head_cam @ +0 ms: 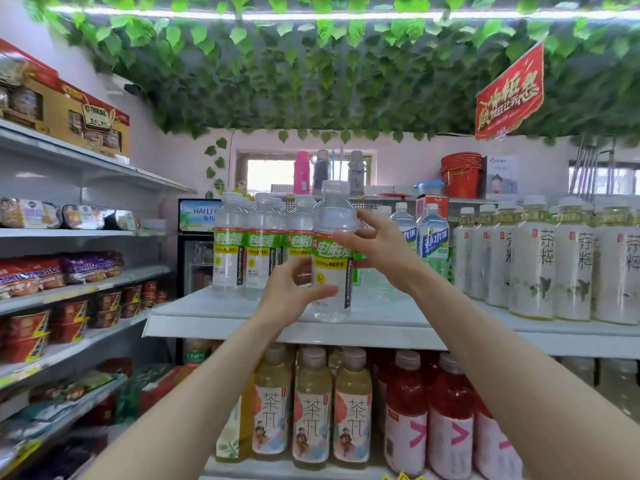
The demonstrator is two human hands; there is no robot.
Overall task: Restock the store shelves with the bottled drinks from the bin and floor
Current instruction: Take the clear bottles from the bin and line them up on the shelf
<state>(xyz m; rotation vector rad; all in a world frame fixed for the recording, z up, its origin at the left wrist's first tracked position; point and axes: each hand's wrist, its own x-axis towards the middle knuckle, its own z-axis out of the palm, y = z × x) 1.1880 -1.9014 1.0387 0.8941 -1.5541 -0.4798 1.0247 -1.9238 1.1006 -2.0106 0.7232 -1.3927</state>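
Closest to the camera, down on the lower shelf, there's a row of pale yellow tea bottles [311, 410] and some red drinks [450, 410] just beside them on the right. Both bare arms reach up past those.

The left hand [294, 292] is wrapped round the lower half of a clear bottle [333, 252] with a green and yellow label, thumb across the front. The right hand [379, 249] has the upper part, thumb on the label and fingers going round behind the shoulder, so both hands have hold of it. The bottle's upright at the front edge of the top shelf [214, 317]; honestly can't tell if its base is touching or just above.

Right behind it, to the left, stand matching bottles [259, 247]. Off to the right on the same shelf are white-label tea bottles [533, 265]. Further back: stacked red buckets [460, 174], and fake leaves [311, 81] all over the ceiling.
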